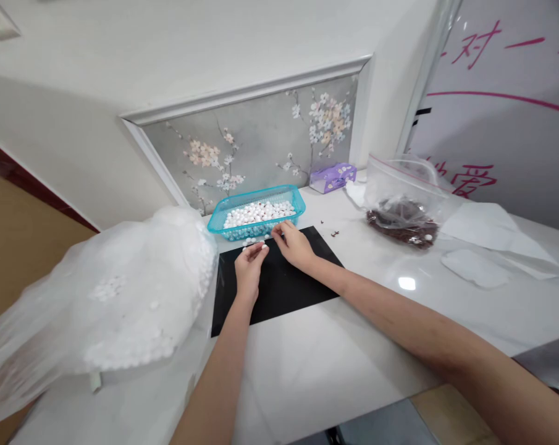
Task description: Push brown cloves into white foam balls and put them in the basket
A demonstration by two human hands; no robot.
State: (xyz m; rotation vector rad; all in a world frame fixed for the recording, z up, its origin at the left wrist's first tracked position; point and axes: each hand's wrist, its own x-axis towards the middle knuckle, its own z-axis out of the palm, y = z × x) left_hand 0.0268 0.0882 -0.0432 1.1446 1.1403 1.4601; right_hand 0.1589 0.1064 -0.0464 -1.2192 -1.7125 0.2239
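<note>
Between the thumb and fingertips of my left hand (249, 269) is a small white ball (265, 246), above the black sheet (283, 281). My right hand (294, 245) is just to the right, its fingers pinched together near the basket's front edge; what they hold, if anything, is too small to name. Behind both hands stands a blue plastic basket (218, 224) filled with white balls (260, 212). Several loose white balls (251, 241) lie between the basket and my left hand.
A large clear bag of white balls (140, 296) covers the left side. On the right are a zip bag with dark brown pieces (402, 219), white paper (496, 228) and a flat white packet (474, 267). A purple tissue pack (333, 178) stands by the wall. Brown bits (335, 233) lie nearby.
</note>
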